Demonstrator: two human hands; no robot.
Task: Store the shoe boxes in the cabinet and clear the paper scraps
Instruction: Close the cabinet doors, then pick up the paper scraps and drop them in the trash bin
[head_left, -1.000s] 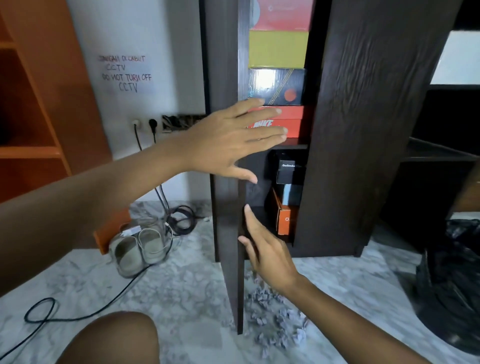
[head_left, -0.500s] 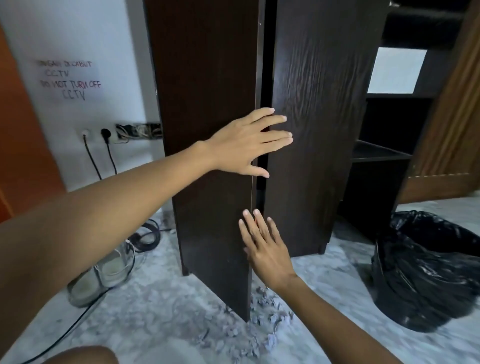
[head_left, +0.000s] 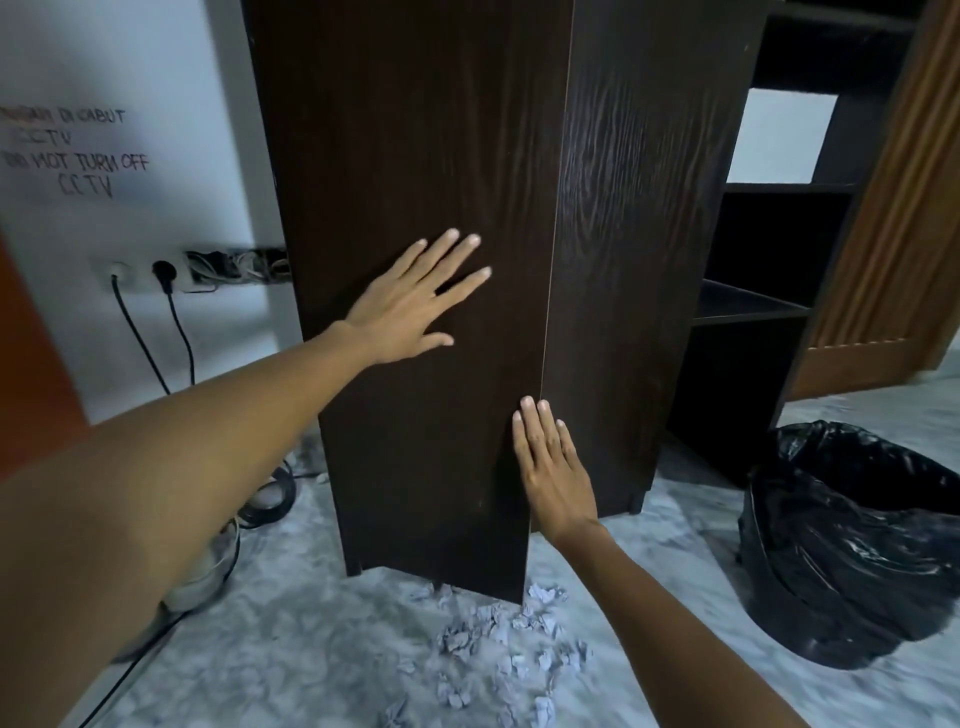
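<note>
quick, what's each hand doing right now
Left hand: open, fingers spread, flat on the left cabinet door, holding nothing.
Right hand: open, flat across the seam between the doors, holding nothing.

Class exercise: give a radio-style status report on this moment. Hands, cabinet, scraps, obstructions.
Left hand and right hand flat on cabinet door, empty. Doors shut, boxes out of sight. Paper scraps on floor. Bin bag open, right.

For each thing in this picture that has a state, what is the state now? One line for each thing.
left cabinet door: shut or nearly shut
right cabinet door: shut
left hand: open, flat on the left door
right hand: open, flat across the seam of the doors
paper scraps: scattered on the floor, not cleared
black bin bag: open at the top
black plug: in the wall socket
</note>
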